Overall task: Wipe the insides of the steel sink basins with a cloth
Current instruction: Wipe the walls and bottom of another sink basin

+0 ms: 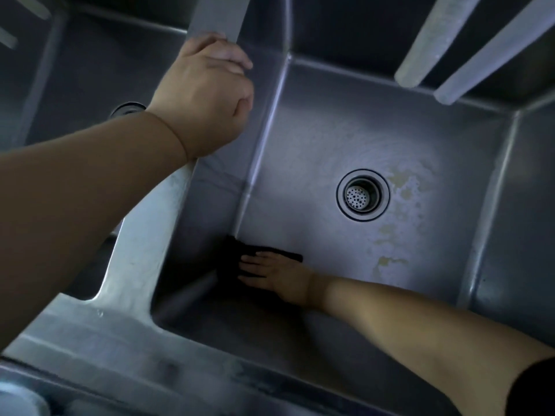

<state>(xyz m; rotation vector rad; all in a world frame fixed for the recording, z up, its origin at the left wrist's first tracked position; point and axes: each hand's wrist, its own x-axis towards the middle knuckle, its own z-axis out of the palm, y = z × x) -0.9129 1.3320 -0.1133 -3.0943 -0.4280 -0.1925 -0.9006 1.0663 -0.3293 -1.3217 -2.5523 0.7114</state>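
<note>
I look down into a deep steel sink basin (324, 139) with a round drain strainer (362, 194) in its floor. Yellowish stains (399, 223) spread right of and below the drain. A dark cloth (237, 253) lies in the basin's near-left bottom corner. My right hand (270, 273) presses flat on the cloth with straight fingers pointing left. My left hand (207, 94) grips the steel divider (141, 244) between the two basins, fingers curled over its top edge. A second basin (90, 70) lies to the left, its drain partly hidden by my left wrist.
Two pale faucet spouts (444, 40) slant over the right basin's far-right corner. The sink's front rim (120, 355) runs along the bottom of the view.
</note>
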